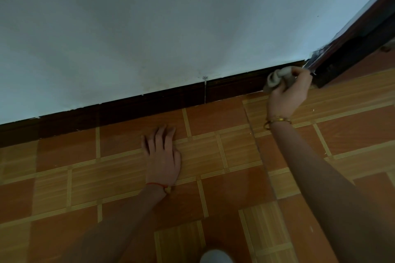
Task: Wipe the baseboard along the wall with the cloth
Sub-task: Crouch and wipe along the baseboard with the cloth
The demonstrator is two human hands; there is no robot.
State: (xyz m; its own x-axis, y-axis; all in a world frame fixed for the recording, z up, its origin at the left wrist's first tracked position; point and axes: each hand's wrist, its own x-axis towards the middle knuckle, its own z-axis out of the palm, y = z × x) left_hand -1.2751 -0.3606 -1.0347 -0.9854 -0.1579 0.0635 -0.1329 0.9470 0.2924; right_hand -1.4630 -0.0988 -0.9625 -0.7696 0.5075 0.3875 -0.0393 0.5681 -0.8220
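Dark wood baseboard [149, 107] ran along the foot of the pale wall [171, 28], from the lower left up to the door frame [350, 57] at the right. Wiping was at its right-hand end: the cloth [277, 78] was bunched into a light wad and pressed on the board just beside the frame. Judging by that spot, this looked like the start of a pass, or its far end; can't tell which from one view. Nearly the whole run to the left looked unwiped, though dust didn't show at this sharpness.

Right hand [288, 96]: fingers curled tight around the wad, clamped on it, thumb side up toward the frame. Cloth touched the board's face and top edge; its lower fold hung near the floor [213, 188] seam.

Left hand [162, 153]: flat on the tiled floor, fingers spread a little and straight, holding nothing. It looked like a prop for body weight, well apart from the board.

Next move, as I read it: drag the wad left along the board with steady pressure, keep it on the top ledge where dust sits, cross the vertical joint [205, 92] mid-run, then shift the propping hand left to follow.
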